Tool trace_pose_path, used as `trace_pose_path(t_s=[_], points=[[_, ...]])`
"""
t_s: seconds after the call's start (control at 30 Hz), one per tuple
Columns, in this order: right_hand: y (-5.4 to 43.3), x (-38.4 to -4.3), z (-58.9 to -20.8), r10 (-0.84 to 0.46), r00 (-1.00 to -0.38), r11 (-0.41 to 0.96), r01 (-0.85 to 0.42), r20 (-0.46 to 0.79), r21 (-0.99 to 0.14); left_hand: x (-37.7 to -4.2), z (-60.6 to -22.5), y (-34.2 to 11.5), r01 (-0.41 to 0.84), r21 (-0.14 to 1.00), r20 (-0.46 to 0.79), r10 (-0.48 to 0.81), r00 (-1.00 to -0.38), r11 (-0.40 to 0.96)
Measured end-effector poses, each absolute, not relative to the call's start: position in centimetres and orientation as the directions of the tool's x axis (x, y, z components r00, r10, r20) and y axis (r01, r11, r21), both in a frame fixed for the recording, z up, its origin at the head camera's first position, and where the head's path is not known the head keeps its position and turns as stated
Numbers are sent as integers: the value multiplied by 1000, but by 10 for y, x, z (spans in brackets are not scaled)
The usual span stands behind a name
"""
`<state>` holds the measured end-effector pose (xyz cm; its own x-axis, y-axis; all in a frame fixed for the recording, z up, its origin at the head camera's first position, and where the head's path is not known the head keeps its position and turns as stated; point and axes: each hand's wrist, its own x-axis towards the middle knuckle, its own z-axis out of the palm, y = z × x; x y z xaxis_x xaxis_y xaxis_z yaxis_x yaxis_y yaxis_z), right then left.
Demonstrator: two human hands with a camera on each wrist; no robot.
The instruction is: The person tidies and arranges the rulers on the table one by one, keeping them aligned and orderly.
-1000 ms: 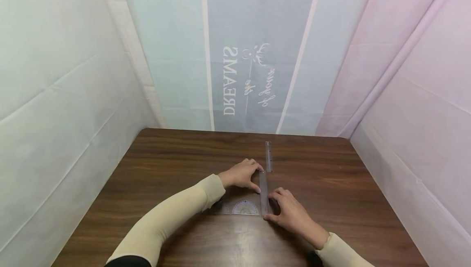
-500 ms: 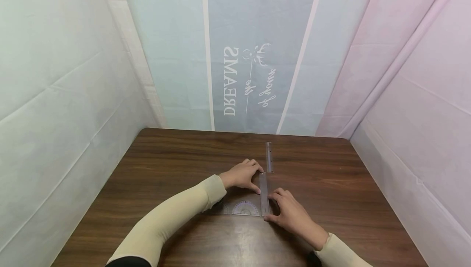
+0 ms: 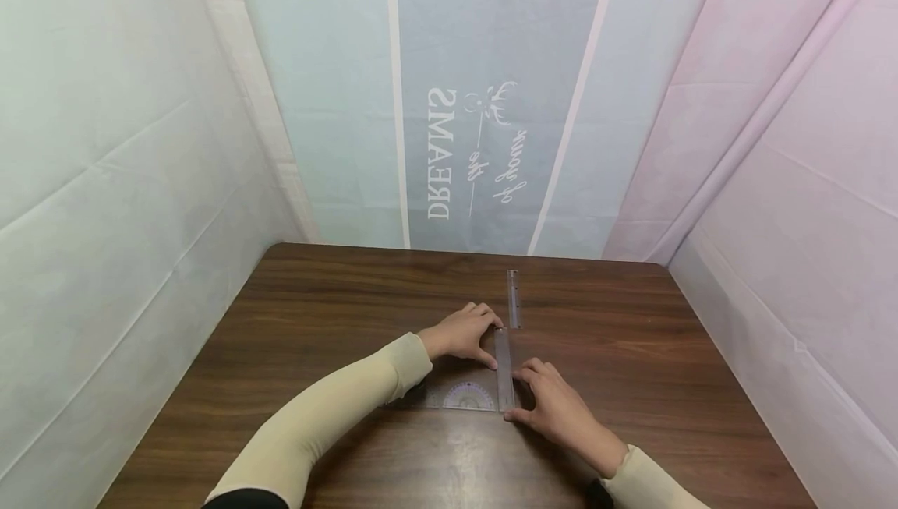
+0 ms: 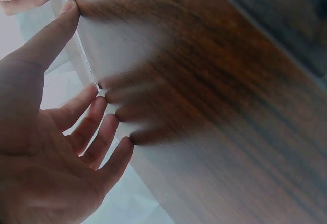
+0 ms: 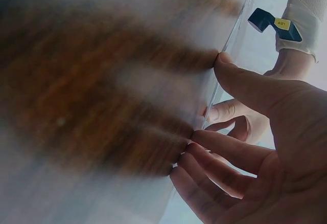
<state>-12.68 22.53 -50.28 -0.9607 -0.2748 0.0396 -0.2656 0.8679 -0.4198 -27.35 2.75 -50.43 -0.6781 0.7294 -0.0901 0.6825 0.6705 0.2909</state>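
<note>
A clear ruler (image 3: 504, 369) lies lengthwise on the wooden table, between my two hands. My left hand (image 3: 459, 335) has its fingertips at the ruler's far end and its thumb at the left edge. On the other side, my right hand (image 3: 557, 408) touches the right edge with its fingers, its thumb at the near end. Both wrist views show relaxed fingers with tips down on the tabletop, along the ruler's thin edge (image 4: 84, 50). Just left of the ruler lies a clear protractor (image 3: 468, 396). Further left, another clear flat piece (image 3: 430, 398) is partly hidden by my left sleeve.
A second, shorter-looking clear ruler (image 3: 514, 298) lies beyond the first, towards the back of the table (image 3: 337, 298). Fabric curtains (image 3: 484, 33) surround the table at the back and both sides. A dark device (image 5: 276, 23) sits on my left wrist.
</note>
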Motion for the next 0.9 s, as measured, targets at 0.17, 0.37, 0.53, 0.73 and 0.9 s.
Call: trace_pose_path(t_s=[0.17,0.37,0.53,0.73,0.9], points=[[226,-127,-503,-274,-961,868,-267,45,-419,-272,-504,28,680,293,-95,728,-679,672],[226,-126,-505,-277,-960,867,-271,47,-418,-271,-503,28,677,289,-104,725,-681,677],[227,-126,-507,-275,-960,870,-270,49,-412,-270,-504,28,679,289,-100,726,-680,675],[228,-126,-507,-276,-960,869,-269,44,-416,-269,-504,27,674,296,-97,723,-684,677],[227,-126,-507,-275,-960,870,-269,47,-413,-269,-505,26,668,308,-96,721,-687,677]])
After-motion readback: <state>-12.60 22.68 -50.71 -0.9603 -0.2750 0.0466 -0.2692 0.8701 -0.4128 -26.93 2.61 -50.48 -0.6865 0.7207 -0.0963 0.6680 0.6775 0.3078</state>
